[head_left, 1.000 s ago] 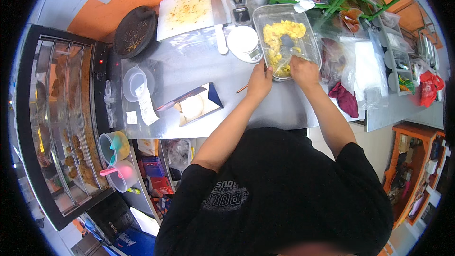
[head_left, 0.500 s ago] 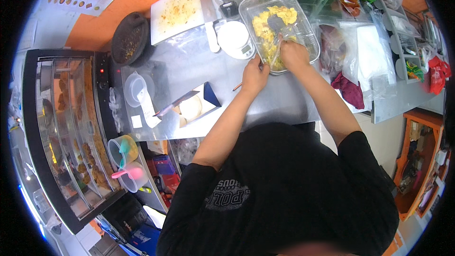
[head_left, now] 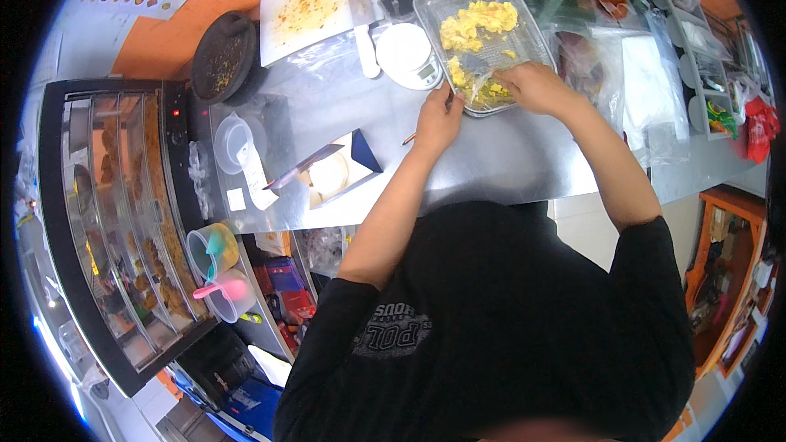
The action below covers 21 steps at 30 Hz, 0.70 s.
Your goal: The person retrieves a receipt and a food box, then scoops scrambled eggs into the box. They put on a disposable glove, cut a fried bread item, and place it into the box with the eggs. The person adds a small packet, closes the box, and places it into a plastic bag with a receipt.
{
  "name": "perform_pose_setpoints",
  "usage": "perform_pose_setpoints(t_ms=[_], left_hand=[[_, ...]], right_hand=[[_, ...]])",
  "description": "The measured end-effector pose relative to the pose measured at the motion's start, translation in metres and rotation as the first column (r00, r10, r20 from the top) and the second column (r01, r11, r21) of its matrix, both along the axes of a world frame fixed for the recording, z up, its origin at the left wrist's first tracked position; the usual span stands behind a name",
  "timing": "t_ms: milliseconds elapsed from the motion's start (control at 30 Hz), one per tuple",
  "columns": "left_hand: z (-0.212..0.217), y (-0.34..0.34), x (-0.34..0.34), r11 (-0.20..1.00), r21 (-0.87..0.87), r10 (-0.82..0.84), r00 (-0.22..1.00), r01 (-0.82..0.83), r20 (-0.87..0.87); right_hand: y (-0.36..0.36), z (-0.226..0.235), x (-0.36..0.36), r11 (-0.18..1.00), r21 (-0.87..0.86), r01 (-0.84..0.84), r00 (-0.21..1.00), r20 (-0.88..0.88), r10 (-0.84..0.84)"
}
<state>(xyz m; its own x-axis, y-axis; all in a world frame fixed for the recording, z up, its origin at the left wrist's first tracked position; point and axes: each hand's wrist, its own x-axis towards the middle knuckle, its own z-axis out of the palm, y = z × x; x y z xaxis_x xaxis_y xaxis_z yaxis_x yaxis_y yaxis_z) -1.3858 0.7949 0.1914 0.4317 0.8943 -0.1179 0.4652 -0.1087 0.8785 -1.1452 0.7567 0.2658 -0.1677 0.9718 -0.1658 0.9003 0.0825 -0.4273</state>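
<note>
A clear rectangular tray (head_left: pixel 536 41) holds yellow, chunky mashed-looking food (head_left: pixel 479 20), with a large lump at its far side and smaller bits nearer. My right hand (head_left: pixel 536 88) is closed around the handle of a greyish spoon (head_left: pixel 473 65), its head down in the food in the near half. Motion and glare blur the spoon's outline. At the tray's near left corner is my left hand (head_left: pixel 440 121), its fingers curled in. A thin dark stick with a brown end (head_left: pixel 408 140) runs under that hand; its kind cannot be made out.
Left of the tray stand a white kitchen scale (head_left: pixel 405 53) and a large knife (head_left: pixel 366 41) beside a stained white cutting board (head_left: pixel 303 16). A stone mortar (head_left: pixel 223 57), an open box (head_left: pixel 336 170) and a lidded container (head_left: pixel 232 143) lie farther left. Plastic bags (head_left: pixel 647 74) lie right.
My right hand has moved rightward, and the spoon has come nearer, from the far lump to the near half. The food between has been pulled apart. My left hand stays by the corner.
</note>
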Motion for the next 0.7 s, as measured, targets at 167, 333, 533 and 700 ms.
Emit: perform_pose_setpoints(t_ms=[167,333,533,700], left_hand=[[0.012,-0.008,0.001,0.998,0.047,0.042,0.997,-0.045,0.065],[0.026,-0.014,0.003,0.985,0.163,0.053,0.998,-0.056,0.025],[0.037,-0.01,0.0,1.0,-0.009,-0.025,0.996,0.025,-0.083],[0.037,-0.009,0.0,0.998,-0.065,-0.015,0.998,0.01,-0.063]], right_hand=[[-0.024,0.002,0.014,0.996,0.008,0.09,0.975,-0.204,-0.086],[-0.026,-0.01,0.004,0.958,0.255,0.132,0.983,0.088,-0.159],[-0.018,-0.029,-0.007,0.93,0.365,0.034,0.981,0.167,-0.101],[-0.015,-0.017,0.004,0.959,0.266,-0.101,0.989,0.133,0.067]])
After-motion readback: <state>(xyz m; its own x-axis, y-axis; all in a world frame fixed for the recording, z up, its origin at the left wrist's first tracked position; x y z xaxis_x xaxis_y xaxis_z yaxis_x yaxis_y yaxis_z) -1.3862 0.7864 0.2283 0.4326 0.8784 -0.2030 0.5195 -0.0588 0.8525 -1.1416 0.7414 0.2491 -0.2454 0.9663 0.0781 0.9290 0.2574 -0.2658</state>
